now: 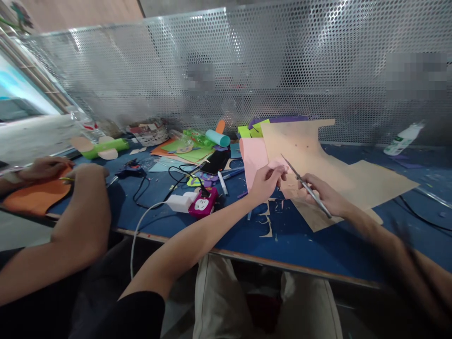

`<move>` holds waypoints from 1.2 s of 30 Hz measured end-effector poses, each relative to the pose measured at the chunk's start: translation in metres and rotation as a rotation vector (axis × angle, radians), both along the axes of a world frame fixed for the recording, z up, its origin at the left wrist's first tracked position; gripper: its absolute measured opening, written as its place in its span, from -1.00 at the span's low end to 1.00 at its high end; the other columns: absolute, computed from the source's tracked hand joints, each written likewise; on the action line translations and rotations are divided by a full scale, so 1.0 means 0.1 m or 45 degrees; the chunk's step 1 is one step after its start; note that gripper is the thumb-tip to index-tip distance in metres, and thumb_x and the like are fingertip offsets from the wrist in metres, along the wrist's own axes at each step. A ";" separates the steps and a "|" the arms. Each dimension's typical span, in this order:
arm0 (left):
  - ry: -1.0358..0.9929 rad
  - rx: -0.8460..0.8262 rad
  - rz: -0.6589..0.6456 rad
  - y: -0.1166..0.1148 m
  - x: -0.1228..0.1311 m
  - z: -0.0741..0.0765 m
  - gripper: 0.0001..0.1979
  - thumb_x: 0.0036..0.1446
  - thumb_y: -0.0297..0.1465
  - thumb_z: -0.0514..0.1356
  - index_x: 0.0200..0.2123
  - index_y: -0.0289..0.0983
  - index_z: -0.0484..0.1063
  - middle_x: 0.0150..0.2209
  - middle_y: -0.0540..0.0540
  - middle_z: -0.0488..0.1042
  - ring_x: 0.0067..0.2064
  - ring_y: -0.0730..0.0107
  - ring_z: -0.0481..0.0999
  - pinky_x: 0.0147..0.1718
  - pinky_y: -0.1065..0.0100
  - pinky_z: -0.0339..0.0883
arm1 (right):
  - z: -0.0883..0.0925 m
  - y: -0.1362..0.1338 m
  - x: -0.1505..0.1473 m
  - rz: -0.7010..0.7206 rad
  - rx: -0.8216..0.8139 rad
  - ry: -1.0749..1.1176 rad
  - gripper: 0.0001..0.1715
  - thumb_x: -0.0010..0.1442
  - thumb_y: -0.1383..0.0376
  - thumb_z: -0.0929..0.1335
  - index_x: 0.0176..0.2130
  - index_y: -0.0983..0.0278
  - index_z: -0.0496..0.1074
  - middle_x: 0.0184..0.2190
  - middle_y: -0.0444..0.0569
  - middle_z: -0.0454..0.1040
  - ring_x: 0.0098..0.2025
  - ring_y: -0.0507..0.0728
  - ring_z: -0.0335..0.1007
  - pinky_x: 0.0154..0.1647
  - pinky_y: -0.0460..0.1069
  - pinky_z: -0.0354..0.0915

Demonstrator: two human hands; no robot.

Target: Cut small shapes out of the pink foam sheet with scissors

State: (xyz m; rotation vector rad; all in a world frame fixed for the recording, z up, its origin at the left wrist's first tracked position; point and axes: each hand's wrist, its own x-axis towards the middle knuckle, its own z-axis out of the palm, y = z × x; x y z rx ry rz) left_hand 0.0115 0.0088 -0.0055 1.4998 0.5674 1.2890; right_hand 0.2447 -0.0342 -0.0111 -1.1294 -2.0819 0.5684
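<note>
While pinching the pink piece [277, 163] in the left grip [266, 181], clamping the scissors [312, 193] in the right grip [323, 193]! Closed up on both sides: thumb against fingertips at the left, curled firmly around metal at the right. Slanting, with the scissors, from lower right to a tip at upper left, and passing just beside the right end of the pink piece. Touching or barely apart? Cannot tell from here; cannot tell blades spread from blades together, either. Sitting right at the fingertips of the left grip, with the pink piece, and so nearer to left than to right. Half hidden by fingers, seemingly lengthwise from side to side. Backed by a tan sheet [294, 143], flanked at the left by a curled pink sheet [252, 157], with thin scraps [270, 230] lower down on the desk [289, 245].
</note>
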 end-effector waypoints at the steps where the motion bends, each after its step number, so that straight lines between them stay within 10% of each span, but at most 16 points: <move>1: 0.019 0.024 0.010 -0.01 0.00 0.00 -0.51 0.31 0.05 0.27 -0.34 -0.30 0.48 -0.43 -0.01 0.49 -0.51 0.55 0.39 -0.47 0.41 0.33 | 0.01 -0.01 -0.02 0.022 0.010 -0.014 -0.66 0.13 0.02 0.39 -0.18 0.17 0.39 -0.29 -0.02 0.39 -0.34 0.17 0.27 -0.29 0.07 0.28; 36: 0.275 0.105 0.001 0.02 -0.08 -0.01 -0.52 0.26 -0.01 0.30 -0.37 -0.35 0.54 -0.56 0.00 0.39 -0.51 0.50 0.36 -0.46 0.39 0.26 | 0.16 -0.13 -0.06 0.273 -0.404 0.179 -0.25 0.04 -0.37 0.28 -0.36 0.25 0.41 -0.52 -0.14 0.30 -0.63 0.02 0.25 -0.66 -0.07 0.22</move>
